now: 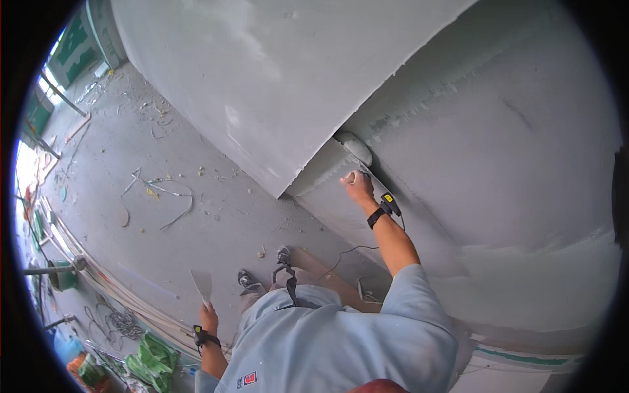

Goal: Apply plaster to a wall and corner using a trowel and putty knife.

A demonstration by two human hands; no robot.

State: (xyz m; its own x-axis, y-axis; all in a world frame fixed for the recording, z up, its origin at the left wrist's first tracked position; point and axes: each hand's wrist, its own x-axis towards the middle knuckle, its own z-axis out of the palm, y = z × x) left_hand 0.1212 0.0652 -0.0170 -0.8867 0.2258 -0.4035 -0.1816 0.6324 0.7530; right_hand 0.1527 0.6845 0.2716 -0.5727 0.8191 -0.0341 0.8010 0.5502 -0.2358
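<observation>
My right hand is closed on the handle of a plastering trowel, whose thin blade shows nearly edge-on against the grey wall. A rounded lump of pale putty sits at the blade's far end, beside the inside corner where a protruding wall section meets this wall. Low on the left, my left hand is wrapped round the handle of a putty knife. Its wide, pale blade points up and away from me, above the floor. The trowel's handle is mostly hidden by my fingers.
The protruding wall section has a rough lower edge. Cord scraps and crumbs litter the concrete floor. Long pale strips, a green bucket, a coil of cable and a green sack lie at left.
</observation>
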